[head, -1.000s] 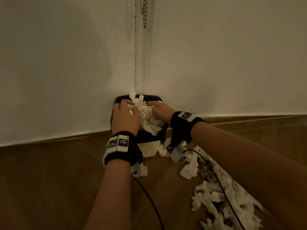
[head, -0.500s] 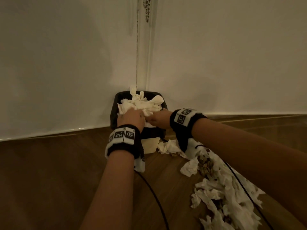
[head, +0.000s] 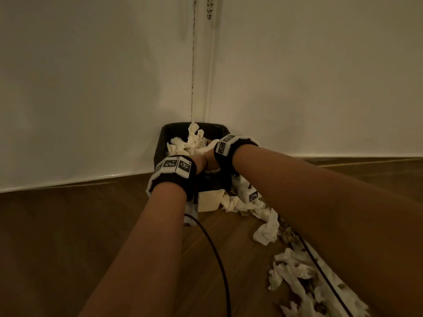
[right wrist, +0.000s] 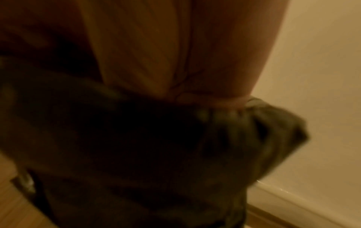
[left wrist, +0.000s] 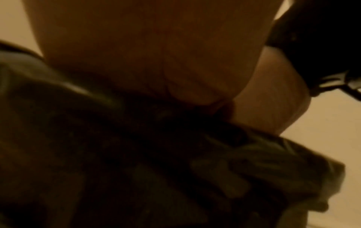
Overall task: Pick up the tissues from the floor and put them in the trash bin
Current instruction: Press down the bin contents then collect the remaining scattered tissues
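Both hands, left hand and right hand, plunged into far-corner bin; grip unclear. Tissues near right: light, soft, tear-prone; gather by bunching.

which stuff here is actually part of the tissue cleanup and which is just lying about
Part of the job:
- trash bin
- tissues in the bin
- tissues on the floor
- left hand and right hand, down in the bin, fingers hidden

Just there:
- black cable
- bead chain
- wrist bands
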A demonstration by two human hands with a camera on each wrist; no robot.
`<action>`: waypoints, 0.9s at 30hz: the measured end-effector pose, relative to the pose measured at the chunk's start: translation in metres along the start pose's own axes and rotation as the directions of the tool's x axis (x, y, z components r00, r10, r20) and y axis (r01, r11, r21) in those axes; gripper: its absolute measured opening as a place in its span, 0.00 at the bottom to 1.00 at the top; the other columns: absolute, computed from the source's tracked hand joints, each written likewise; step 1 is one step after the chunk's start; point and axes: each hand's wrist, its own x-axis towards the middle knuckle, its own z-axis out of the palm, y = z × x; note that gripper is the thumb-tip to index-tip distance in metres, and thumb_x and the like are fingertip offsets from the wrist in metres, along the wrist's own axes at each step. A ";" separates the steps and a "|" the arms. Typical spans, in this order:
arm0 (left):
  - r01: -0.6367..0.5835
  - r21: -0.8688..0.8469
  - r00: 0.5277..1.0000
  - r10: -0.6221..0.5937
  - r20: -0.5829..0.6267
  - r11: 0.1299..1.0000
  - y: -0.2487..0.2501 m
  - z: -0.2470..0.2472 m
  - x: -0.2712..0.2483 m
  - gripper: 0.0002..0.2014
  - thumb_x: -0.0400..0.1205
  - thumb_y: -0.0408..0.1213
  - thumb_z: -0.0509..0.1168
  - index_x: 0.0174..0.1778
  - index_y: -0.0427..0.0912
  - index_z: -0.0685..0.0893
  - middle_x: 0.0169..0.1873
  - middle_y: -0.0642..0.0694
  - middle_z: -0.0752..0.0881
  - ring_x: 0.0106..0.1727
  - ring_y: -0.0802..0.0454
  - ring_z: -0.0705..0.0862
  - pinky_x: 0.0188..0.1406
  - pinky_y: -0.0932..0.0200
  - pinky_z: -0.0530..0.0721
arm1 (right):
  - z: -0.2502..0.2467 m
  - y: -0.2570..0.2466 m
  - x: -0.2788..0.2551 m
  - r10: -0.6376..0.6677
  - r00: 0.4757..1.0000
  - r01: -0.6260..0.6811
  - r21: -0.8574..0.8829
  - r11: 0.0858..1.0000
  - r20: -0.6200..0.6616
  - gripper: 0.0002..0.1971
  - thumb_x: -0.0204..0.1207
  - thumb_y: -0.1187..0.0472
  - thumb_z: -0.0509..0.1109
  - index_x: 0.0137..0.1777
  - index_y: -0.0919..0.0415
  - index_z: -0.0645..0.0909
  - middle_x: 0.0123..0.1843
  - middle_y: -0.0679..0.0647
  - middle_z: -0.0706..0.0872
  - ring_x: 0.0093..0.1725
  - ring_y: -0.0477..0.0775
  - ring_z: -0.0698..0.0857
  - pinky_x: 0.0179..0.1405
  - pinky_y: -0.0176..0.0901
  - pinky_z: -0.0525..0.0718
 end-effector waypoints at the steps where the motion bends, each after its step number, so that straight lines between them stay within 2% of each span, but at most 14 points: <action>1: -0.030 -0.013 0.999 0.030 -0.022 0.999 0.000 -0.003 -0.006 0.26 0.87 0.44 0.54 0.80 0.39 0.59 0.77 0.36 0.66 0.77 0.39 0.66 0.77 0.46 0.63 | -0.004 0.006 -0.007 0.009 0.997 -0.014 0.065 0.998 0.075 0.26 0.84 0.53 0.59 0.74 0.70 0.60 0.71 0.54 0.71 0.71 0.48 0.72 0.68 0.37 0.70; 2: -0.031 -0.029 0.998 0.030 -0.046 0.999 -0.001 -0.006 -0.013 0.27 0.87 0.45 0.54 0.80 0.40 0.58 0.78 0.36 0.64 0.77 0.38 0.65 0.78 0.45 0.62 | -0.001 0.004 -0.004 -0.027 0.995 0.023 -0.037 0.999 -0.096 0.25 0.84 0.55 0.59 0.75 0.68 0.61 0.64 0.53 0.75 0.63 0.46 0.77 0.61 0.32 0.75; 3: -0.021 -0.057 0.996 0.016 -0.093 0.998 -0.002 -0.011 -0.025 0.28 0.86 0.47 0.53 0.81 0.42 0.56 0.79 0.36 0.61 0.78 0.37 0.62 0.78 0.42 0.59 | -0.003 0.006 -0.007 -0.001 0.993 0.013 0.102 0.995 -0.120 0.22 0.83 0.59 0.60 0.75 0.68 0.66 0.55 0.51 0.79 0.53 0.46 0.80 0.50 0.30 0.78; 4: 0.002 -0.107 0.988 -0.019 -0.153 0.994 0.000 -0.017 -0.037 0.28 0.86 0.49 0.52 0.81 0.44 0.57 0.80 0.37 0.60 0.79 0.36 0.61 0.78 0.40 0.57 | -0.008 0.014 -0.011 -0.089 0.981 0.114 0.142 0.983 -0.170 0.20 0.82 0.63 0.61 0.73 0.68 0.70 0.53 0.54 0.81 0.51 0.49 0.81 0.47 0.32 0.78; 6: 0.059 -0.284 0.943 -0.146 -0.298 0.957 0.004 -0.024 -0.063 0.25 0.84 0.50 0.52 0.76 0.45 0.65 0.76 0.37 0.65 0.75 0.36 0.67 0.75 0.38 0.60 | -0.012 0.019 -0.027 -0.158 0.963 0.199 0.180 0.963 -0.219 0.19 0.83 0.63 0.59 0.72 0.67 0.72 0.67 0.61 0.79 0.67 0.58 0.77 0.65 0.44 0.74; 8: 0.014 -0.427 0.845 -0.239 -0.479 0.904 0.011 -0.021 -0.087 0.21 0.82 0.48 0.56 0.70 0.44 0.70 0.71 0.37 0.67 0.70 0.36 0.71 0.70 0.39 0.63 | -0.008 0.022 -0.035 -0.177 0.925 0.281 0.292 0.914 -0.337 0.18 0.85 0.63 0.55 0.72 0.66 0.72 0.71 0.63 0.75 0.71 0.61 0.74 0.71 0.49 0.70; 12: -0.197 -0.526 0.567 -0.341 -0.749 0.827 0.033 -0.009 -0.124 0.16 0.79 0.42 0.60 0.62 0.45 0.71 0.65 0.39 0.70 0.66 0.38 0.70 0.64 0.40 0.66 | 0.015 0.048 -0.070 -0.071 0.796 0.436 0.488 0.756 -0.601 0.20 0.83 0.64 0.54 0.74 0.54 0.71 0.74 0.64 0.68 0.70 0.64 0.71 0.71 0.53 0.71; 14: -0.276 -0.512 0.501 -0.333 -0.799 0.813 0.050 -0.002 -0.137 0.16 0.79 0.41 0.60 0.62 0.45 0.72 0.63 0.39 0.71 0.65 0.38 0.70 0.62 0.41 0.68 | 0.033 0.059 -0.085 0.011 0.777 0.447 0.565 0.694 -0.629 0.21 0.83 0.63 0.55 0.74 0.50 0.71 0.74 0.62 0.68 0.70 0.64 0.72 0.73 0.54 0.70; 17: -0.406 -0.413 0.460 -0.209 -0.863 0.815 0.086 0.015 -0.151 0.15 0.77 0.40 0.60 0.59 0.42 0.74 0.59 0.38 0.75 0.60 0.38 0.73 0.56 0.43 0.71 | 0.067 0.076 -0.108 0.100 0.773 0.440 0.643 0.627 -0.626 0.20 0.82 0.62 0.57 0.74 0.50 0.72 0.69 0.63 0.72 0.67 0.65 0.75 0.71 0.53 0.72; 19: -0.474 -0.343 0.456 -0.107 -0.883 0.811 0.115 0.031 -0.155 0.14 0.76 0.38 0.60 0.57 0.42 0.76 0.55 0.38 0.76 0.56 0.38 0.75 0.50 0.46 0.71 | 0.096 0.089 -0.120 0.157 0.789 0.387 0.679 0.624 -0.594 0.20 0.82 0.61 0.58 0.73 0.50 0.72 0.67 0.62 0.74 0.65 0.64 0.75 0.69 0.54 0.73; 20: -0.500 -0.323 0.477 -0.055 -0.877 0.803 0.129 0.041 -0.156 0.14 0.76 0.38 0.60 0.57 0.42 0.76 0.54 0.39 0.77 0.55 0.39 0.75 0.49 0.47 0.72 | 0.112 0.095 -0.125 0.176 0.801 0.342 0.679 0.649 -0.572 0.20 0.82 0.61 0.58 0.73 0.51 0.72 0.67 0.61 0.75 0.65 0.64 0.75 0.68 0.54 0.73; 23: -0.579 -0.330 0.592 0.107 -0.799 0.745 0.166 0.073 -0.156 0.12 0.77 0.35 0.61 0.57 0.45 0.75 0.55 0.42 0.77 0.55 0.43 0.78 0.50 0.48 0.76 | 0.165 0.113 -0.138 0.254 0.838 0.209 0.715 0.667 -0.482 0.20 0.81 0.61 0.58 0.73 0.54 0.72 0.68 0.62 0.76 0.64 0.65 0.76 0.67 0.54 0.74; 25: -0.601 -0.356 0.683 0.228 -0.694 0.716 0.185 0.098 -0.154 0.10 0.79 0.35 0.60 0.57 0.48 0.75 0.54 0.45 0.79 0.52 0.46 0.80 0.44 0.52 0.77 | 0.201 0.122 -0.147 0.335 0.854 0.134 0.791 0.597 -0.398 0.19 0.81 0.61 0.59 0.71 0.56 0.75 0.67 0.63 0.78 0.65 0.64 0.77 0.66 0.51 0.74; 27: -0.574 -0.324 0.766 0.355 -0.536 0.752 0.200 0.124 -0.150 0.09 0.82 0.38 0.57 0.57 0.50 0.75 0.51 0.46 0.82 0.49 0.46 0.81 0.40 0.53 0.77 | 0.238 0.128 -0.155 0.398 0.868 0.047 0.847 0.529 -0.297 0.16 0.82 0.61 0.59 0.66 0.58 0.80 0.63 0.62 0.81 0.62 0.61 0.80 0.58 0.46 0.77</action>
